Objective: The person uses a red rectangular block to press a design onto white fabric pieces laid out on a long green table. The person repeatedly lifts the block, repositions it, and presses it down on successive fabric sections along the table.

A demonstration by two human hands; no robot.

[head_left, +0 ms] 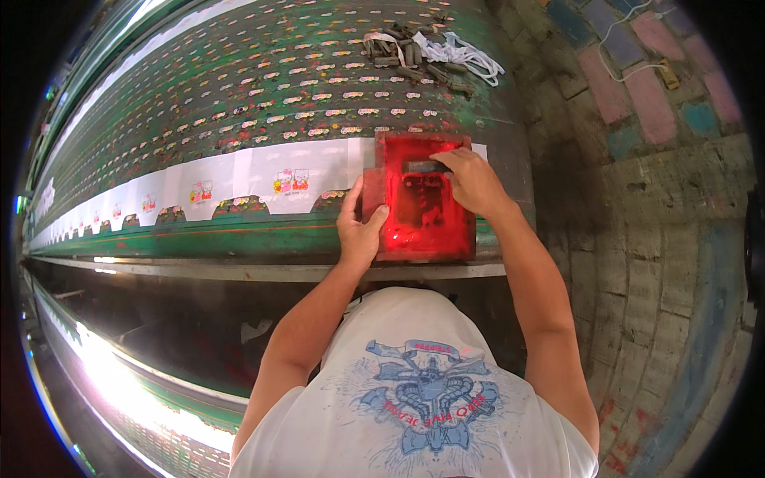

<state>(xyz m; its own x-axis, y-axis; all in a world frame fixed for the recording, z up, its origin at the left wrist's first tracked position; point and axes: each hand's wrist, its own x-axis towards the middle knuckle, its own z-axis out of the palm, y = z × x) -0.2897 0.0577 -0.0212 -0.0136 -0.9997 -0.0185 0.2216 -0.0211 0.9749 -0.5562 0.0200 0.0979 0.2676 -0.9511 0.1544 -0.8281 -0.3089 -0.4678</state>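
Note:
A red-stained screen-printing frame (470,239) lies on the long green table (303,239), over the near end of a row of white cut pieces (255,171). My left hand (358,229) grips the frame's left side, thumb over its edge and fingers at a reddish block (372,191). At the frame's upper right, my closed right hand (476,182) holds a dark squeegee (424,167) against the mesh. Red ink coats the mesh, with a darker figure-shaped area in the middle. Several white pieces to the left carry small coloured cartoon prints.
Rows of small coloured print marks cover the tabletop. Dark short cylinders (410,56) and a bundle of white cloth strips (466,60) lie at the far end. A paved floor (637,279) runs along the right; another long table (151,414) stands at lower left.

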